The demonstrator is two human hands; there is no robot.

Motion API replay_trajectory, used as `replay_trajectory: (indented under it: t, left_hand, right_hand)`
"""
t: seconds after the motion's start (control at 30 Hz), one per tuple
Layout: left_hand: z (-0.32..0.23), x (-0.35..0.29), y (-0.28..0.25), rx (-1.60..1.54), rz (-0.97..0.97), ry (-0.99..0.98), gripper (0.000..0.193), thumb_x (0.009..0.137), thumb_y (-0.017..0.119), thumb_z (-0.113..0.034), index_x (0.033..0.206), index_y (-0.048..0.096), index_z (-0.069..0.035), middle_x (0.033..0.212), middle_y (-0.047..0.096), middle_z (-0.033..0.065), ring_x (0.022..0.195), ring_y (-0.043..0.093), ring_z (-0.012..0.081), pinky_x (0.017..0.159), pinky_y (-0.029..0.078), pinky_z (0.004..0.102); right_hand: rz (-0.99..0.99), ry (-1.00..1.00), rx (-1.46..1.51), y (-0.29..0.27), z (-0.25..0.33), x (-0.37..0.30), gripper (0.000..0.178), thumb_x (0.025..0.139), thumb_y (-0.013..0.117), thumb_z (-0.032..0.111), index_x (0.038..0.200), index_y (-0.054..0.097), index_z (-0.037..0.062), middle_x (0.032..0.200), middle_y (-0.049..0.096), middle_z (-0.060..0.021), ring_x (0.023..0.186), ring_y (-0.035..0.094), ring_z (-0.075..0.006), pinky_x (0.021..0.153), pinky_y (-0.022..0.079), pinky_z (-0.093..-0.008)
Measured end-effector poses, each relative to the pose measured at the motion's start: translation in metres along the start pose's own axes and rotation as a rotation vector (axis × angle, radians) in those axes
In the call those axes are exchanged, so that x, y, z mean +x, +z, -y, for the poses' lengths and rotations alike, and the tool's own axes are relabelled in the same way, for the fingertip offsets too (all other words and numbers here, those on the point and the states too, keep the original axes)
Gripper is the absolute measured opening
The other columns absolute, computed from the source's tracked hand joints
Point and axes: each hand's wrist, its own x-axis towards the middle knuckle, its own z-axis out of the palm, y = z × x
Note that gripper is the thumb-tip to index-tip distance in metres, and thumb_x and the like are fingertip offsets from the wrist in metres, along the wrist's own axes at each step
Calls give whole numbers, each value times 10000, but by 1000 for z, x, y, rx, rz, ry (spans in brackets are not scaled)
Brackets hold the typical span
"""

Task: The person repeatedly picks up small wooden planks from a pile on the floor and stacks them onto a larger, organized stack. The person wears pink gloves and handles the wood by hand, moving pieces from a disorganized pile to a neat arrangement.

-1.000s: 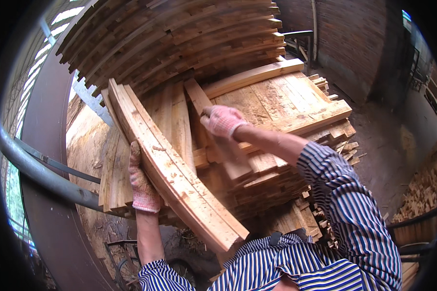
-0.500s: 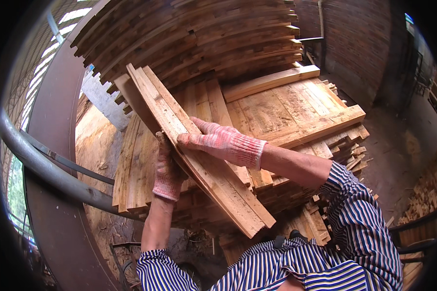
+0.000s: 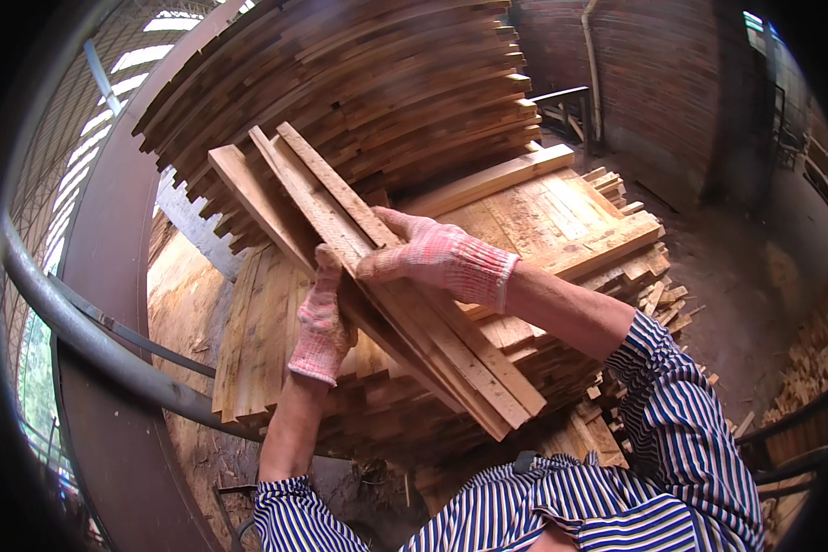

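Note:
Several long wooden planks (image 3: 460,345) hang slantwise between my two hands, over a stack of flat boards. My left hand (image 3: 322,322), in a pink and white knit glove, closes round the left edges of the planks, its thumb on top. My right hand (image 3: 440,258), gloved alike, clasps the right-hand side with fingers over the upper faces. At the far end the planks fan apart, with a gap beside the leftmost plank (image 3: 248,189). The undersides and some fingers are hidden.
The low board stack (image 3: 258,322) lies below, with two thick battens (image 3: 497,179) across its top. Behind it rises a tall timber pile (image 3: 340,101). A curved metal pipe (image 3: 120,345) and a brown steel post (image 3: 110,239) stand at left; a brick wall (image 3: 658,101) is at right.
The planks have spread apart: the left one has separated at the far end and the right-hand ones have shifted toward the right. Both hands keep their hold.

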Motion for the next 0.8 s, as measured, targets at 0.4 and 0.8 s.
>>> replay_trajectory:
  t: [0.4, 0.8]
  left_hand:
    - [-1, -14, 39, -56, -77, 83, 594, 864, 729, -510, 1212, 590, -49, 1016, 671, 122, 922, 684, 272, 844, 599, 397]
    - [77, 15, -154, -209, 171, 156, 451, 1088, 247, -75, 1516, 370, -1, 971, 519, -109, 581, 266, -51, 443, 229, 100]
  right_hand:
    - [-215, 317, -763, -78, -34, -15, 838, 751, 702, 415, 1508, 424, 188, 1173, 706, -159, 1056, 690, -290, 894, 542, -384]
    - [-314, 199, -1233, -33, -186, 148, 212, 907, 590, 115, 1006, 768, 55, 997, 743, -190, 871, 734, -387, 463, 549, -618]
